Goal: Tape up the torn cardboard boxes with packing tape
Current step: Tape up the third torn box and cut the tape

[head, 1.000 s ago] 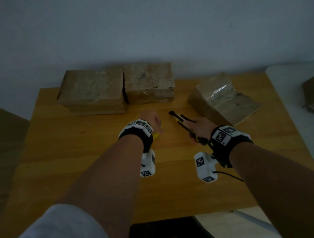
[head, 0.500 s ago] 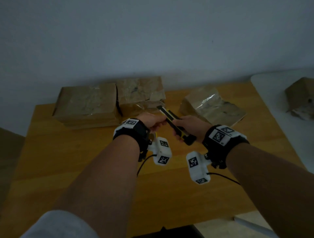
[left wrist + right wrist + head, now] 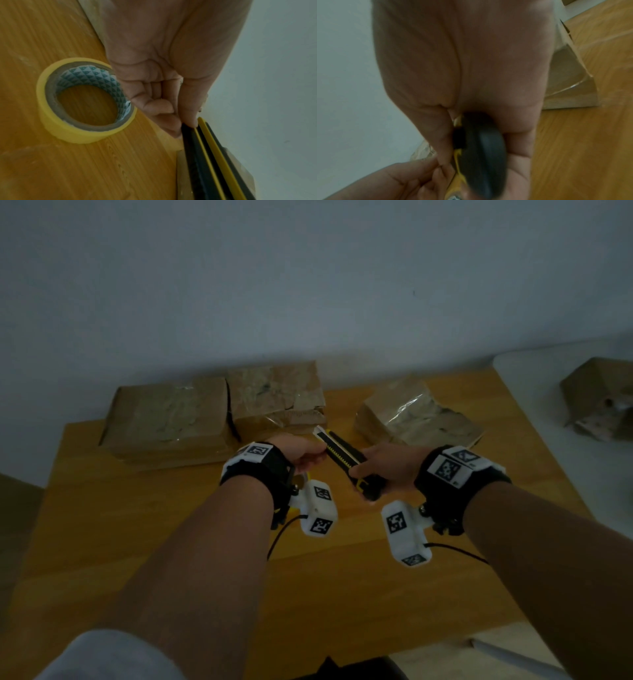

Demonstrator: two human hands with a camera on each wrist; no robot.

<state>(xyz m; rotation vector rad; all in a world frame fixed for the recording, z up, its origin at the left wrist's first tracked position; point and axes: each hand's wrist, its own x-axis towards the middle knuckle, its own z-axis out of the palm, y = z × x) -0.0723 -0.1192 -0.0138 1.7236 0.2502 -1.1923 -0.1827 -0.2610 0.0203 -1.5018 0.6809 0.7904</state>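
Observation:
A black and yellow utility knife (image 3: pixel 346 460) is held above the wooden table (image 3: pixel 137 542), its handle gripped by my right hand (image 3: pixel 387 470). My left hand (image 3: pixel 301 453) pinches the knife near its blade end (image 3: pixel 193 129). A yellow roll of packing tape (image 3: pixel 82 102) lies flat on the table under the left hand. Three taped cardboard boxes sit at the table's back: a wide one (image 3: pixel 168 419) at the left, one (image 3: pixel 277 398) beside it, and a tilted one (image 3: pixel 414 416) at the right.
A white surface (image 3: pixel 565 457) adjoins the table on the right and carries another crumpled cardboard box (image 3: pixel 599 398). A pale wall rises right behind the boxes. Cables hang from both wrist cameras.
Both hands rose off the table with the knife. The left hand left the tape roll and came over to pinch the knife's front end.

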